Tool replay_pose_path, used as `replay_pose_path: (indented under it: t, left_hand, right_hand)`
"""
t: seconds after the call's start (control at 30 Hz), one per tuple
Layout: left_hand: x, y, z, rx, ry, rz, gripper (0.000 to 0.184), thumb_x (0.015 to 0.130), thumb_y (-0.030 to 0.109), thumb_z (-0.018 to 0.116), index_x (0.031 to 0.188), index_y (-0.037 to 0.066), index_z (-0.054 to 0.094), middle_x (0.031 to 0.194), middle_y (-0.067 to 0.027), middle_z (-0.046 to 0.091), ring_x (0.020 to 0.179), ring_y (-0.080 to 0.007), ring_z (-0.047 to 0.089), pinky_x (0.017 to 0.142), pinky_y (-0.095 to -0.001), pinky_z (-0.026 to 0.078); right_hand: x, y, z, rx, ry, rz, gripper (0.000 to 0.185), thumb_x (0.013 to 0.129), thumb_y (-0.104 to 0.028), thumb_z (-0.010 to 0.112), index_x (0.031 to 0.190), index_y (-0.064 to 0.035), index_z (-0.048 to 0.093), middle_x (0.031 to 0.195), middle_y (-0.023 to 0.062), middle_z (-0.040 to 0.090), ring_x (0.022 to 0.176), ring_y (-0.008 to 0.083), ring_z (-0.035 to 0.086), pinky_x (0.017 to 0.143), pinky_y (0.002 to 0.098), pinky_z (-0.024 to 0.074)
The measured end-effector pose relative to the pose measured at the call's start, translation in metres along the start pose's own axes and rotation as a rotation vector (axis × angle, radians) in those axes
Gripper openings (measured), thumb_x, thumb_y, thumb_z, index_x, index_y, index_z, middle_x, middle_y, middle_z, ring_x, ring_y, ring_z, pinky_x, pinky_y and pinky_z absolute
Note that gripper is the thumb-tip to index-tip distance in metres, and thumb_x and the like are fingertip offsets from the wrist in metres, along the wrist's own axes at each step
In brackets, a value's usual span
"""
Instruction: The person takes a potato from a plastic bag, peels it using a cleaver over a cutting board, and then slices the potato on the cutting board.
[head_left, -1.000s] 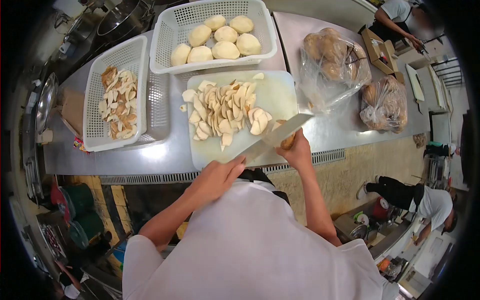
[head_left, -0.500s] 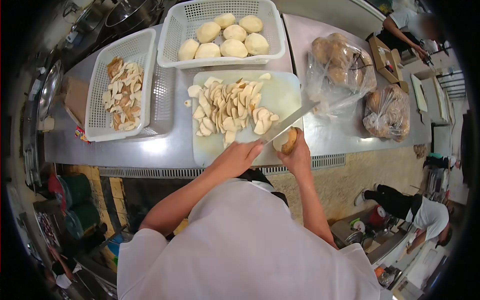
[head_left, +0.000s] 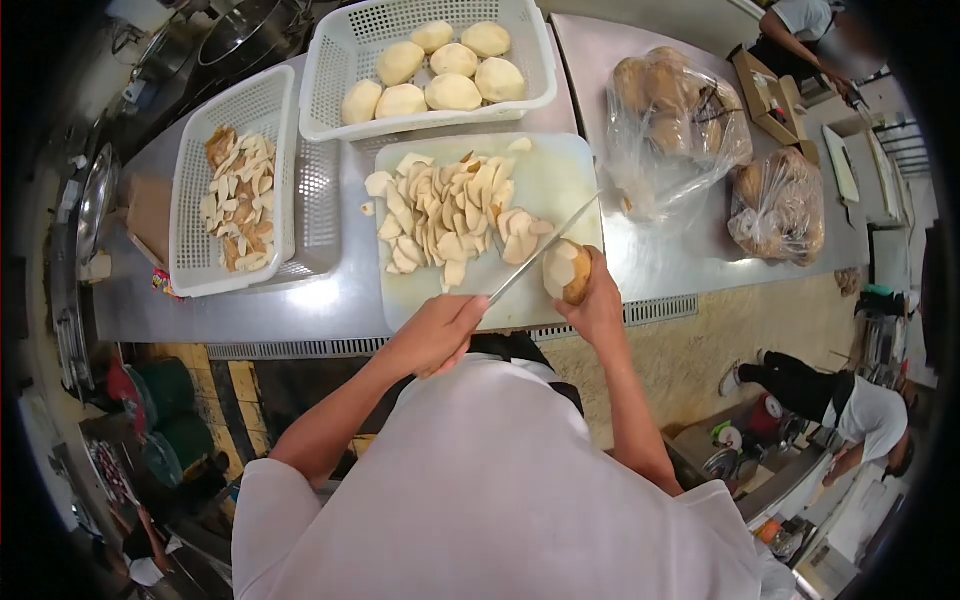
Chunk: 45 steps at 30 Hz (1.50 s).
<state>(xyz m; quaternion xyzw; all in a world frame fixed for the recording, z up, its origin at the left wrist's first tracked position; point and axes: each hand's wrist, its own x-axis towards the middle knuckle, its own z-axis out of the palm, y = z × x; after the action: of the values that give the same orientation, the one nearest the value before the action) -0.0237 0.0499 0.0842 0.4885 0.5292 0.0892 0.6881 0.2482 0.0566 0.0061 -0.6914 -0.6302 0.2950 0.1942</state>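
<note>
My left hand (head_left: pixel 437 334) is closed round the handle of a long kitchen knife (head_left: pixel 526 264), its blade slanting up and to the right over the cutting board (head_left: pixel 560 165). In my right hand (head_left: pixel 600 305) is a partly peeled root vegetable (head_left: pixel 568 272), pale on its cut left face and brown-skinned on the right. The blade is close to its left side; I cannot tell whether they touch. A heap of pale parings (head_left: pixel 450 205) covers much of the board's left and middle, with a smaller cluster (head_left: pixel 522 235) beside the blade.
Behind the board stands a white basket (head_left: pixel 430 118) with several peeled roots. Another white basket (head_left: pixel 182 225) at left holds parings. Plastic bags of brown roots (head_left: pixel 665 130), (head_left: pixel 778 215) and an open cardboard box (head_left: pixel 765 100) are at right. Co-workers (head_left: pixel 870 415), (head_left: pixel 800 40) are farther right.
My left hand and the knife have moved left and down, the blade drawing away from the root. My right hand still holds the root, which now shows more of its peeled face.
</note>
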Motion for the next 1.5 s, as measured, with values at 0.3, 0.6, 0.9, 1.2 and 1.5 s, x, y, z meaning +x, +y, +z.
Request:
replay_pose_path:
  t: [0.3, 0.6, 0.9, 1.2, 1.5]
  left_hand:
    - [0.088, -0.033, 0.023, -0.397, 0.019, 0.005, 0.054, 0.11, 0.048, 0.042, 0.076, 0.006, 0.046, 0.057, -0.0028, 0.05, 0.04, -0.0121, 0.049, 0.033, -0.0301, 0.038]
    - [-0.059, 0.0, 0.002, 0.45, 0.173, 0.271, 0.039, 0.108, 0.032, 0.048, 0.135, 0.006, 0.061, 0.079, -0.0258, 0.067, 0.072, -0.0458, 0.065, 0.071, -0.0511, 0.052]
    - [0.025, -0.009, 0.018, 0.555, 0.278, 0.418, 0.038, 0.109, 0.032, 0.047, 0.126, 0.003, 0.065, 0.081, -0.0254, 0.068, 0.071, -0.043, 0.066, 0.07, -0.048, 0.053]
    - [-0.03, -0.009, 0.006, 0.474, 0.13, 0.207, 0.044, 0.11, 0.034, 0.047, 0.138, 0.003, 0.061, 0.085, -0.0226, 0.07, 0.066, -0.0365, 0.064, 0.073, -0.0436, 0.053]
    - [0.004, 0.006, 0.0, 0.184, 0.004, 0.031, 0.049, 0.113, 0.039, 0.038, 0.144, 0.008, 0.058, 0.057, 0.0019, 0.048, 0.04, -0.0053, 0.045, 0.036, -0.0246, 0.035]
  right_hand:
    - [-0.001, 0.0, -0.004, 0.05, 0.008, -0.129, 0.09, 0.065, -0.002, 0.086, 0.144, -0.0068, 0.044, 0.128, 0.0228, 0.064, 0.116, 0.0453, 0.062, 0.095, 0.0481, 0.0531]
    - [-0.008, 0.005, 0.009, -0.041, 0.011, 0.009, 0.075, 0.067, 0.006, 0.076, 0.136, -0.0069, 0.049, 0.114, 0.0233, 0.068, 0.105, 0.048, 0.064, 0.084, 0.0527, 0.0544]
    - [-0.016, -0.005, 0.015, -0.093, 0.115, -0.126, 0.069, 0.069, 0.01, 0.073, 0.133, -0.0017, 0.049, 0.114, 0.025, 0.066, 0.106, 0.048, 0.062, 0.085, 0.0522, 0.053]
    - [-0.014, 0.003, 0.009, -0.077, -0.014, 0.003, 0.07, 0.069, 0.011, 0.073, 0.134, -0.0003, 0.049, 0.119, 0.0245, 0.065, 0.108, 0.0472, 0.061, 0.088, 0.0529, 0.0508]
    - [-0.014, 0.005, 0.008, -0.017, 0.07, -0.101, 0.074, 0.069, 0.007, 0.077, 0.137, -0.0059, 0.05, 0.125, 0.0224, 0.065, 0.115, 0.0452, 0.061, 0.094, 0.048, 0.0528]
